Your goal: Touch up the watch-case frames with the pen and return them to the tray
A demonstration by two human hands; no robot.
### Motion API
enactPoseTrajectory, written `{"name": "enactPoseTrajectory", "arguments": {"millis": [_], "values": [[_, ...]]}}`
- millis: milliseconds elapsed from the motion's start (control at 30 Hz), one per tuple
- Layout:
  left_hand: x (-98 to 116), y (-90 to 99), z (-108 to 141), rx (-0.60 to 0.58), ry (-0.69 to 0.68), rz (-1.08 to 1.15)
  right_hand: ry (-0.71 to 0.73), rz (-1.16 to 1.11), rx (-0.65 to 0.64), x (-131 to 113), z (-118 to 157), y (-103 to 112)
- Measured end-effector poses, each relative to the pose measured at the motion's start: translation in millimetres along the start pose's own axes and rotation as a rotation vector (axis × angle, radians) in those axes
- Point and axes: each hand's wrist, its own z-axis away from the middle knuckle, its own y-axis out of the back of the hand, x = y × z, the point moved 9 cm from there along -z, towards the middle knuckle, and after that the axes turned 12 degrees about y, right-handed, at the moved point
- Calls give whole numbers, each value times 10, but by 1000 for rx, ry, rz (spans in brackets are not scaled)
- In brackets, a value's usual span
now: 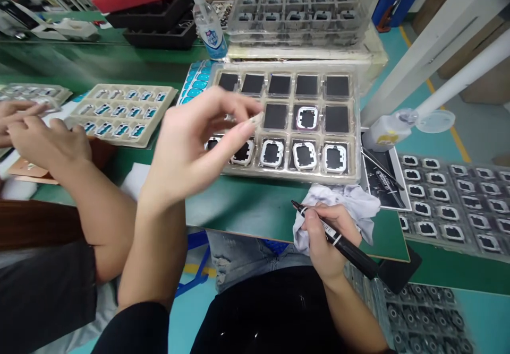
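My left hand [199,141] is raised over the left part of a clear plastic tray [255,172], thumb and fingertips nearly together; what they hold, if anything, is too small to make out. White square frames [272,153] fill the tray's front row, and one pink-edged frame [307,117] sits in the middle row. Black pads line other compartments. Below the tray, my right hand [329,237] grips a black marker [346,250], its tip pointing up and left. A crumpled, stained white cloth [358,203] lies under and beside that hand.
Another person's hands [51,141] work at the left, near a tray of small parts [119,112]. Behind are a sanitizer bottle [210,25] and stacked trays [297,14]. At right stand a small bottle [388,131], tweezers [382,168] and more framed-part trays [442,205].
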Motion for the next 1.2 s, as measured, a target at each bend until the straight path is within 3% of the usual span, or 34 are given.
{"name": "enactPoseTrajectory", "arguments": {"millis": [67,133,233,333,433,600,767,900,1200], "values": [[-30,61,393,125,98,156,-2,0,4,-8,0,14],[-158,-42,810,187,227,277,-3,0,3,-10,6,25],[-494,-389,1311,204,488,359,-17,-10,-9,14,26,13],[-781,-748,1560,135,688,424,-26,-47,16,38,44,8],[-895,-869,1590,105,735,475,-29,-49,32,26,38,5],[-841,-943,1519,-29,691,492,-42,-27,6,-56,-11,20],[-769,-1004,1498,-83,671,437,-50,-73,-185,-90,-63,-140],[-703,-1040,1469,-125,634,390,7,-93,-240,-142,-124,-241],[-613,-1007,1492,-73,511,195,120,-35,-255,-267,-151,-287]]}}
